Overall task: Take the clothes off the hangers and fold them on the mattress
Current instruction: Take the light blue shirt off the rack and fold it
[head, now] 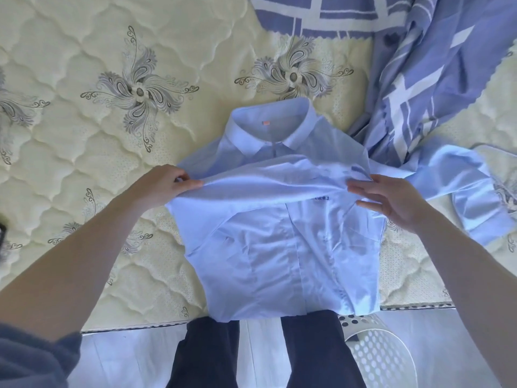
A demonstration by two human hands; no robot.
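At the near edge of the mattress [84, 65], the light blue shirt [279, 247] is lying front up with its collar [274, 127] pointing away from the person and its hem reaching right to the bed's border. The left hand [165, 186] is pinching the folded sleeve [274, 183] between thumb and curled fingers, likely drawing it taut across the chest so the fold sits flat. The right hand [391, 200] is holding nothing; its fingers are stretched out and touching the cloth at the far end of that band, probably pinning it. Which end is the cuff is hard to tell from here. The other sleeve [458, 186] is trailing out to the right, unfolded, close to the patterned bedding [419, 79], so room is tighter there. Bare mattress is lying open to the left and beyond the collar. A perforated white basket [377, 348] is standing on the floor below the hem.
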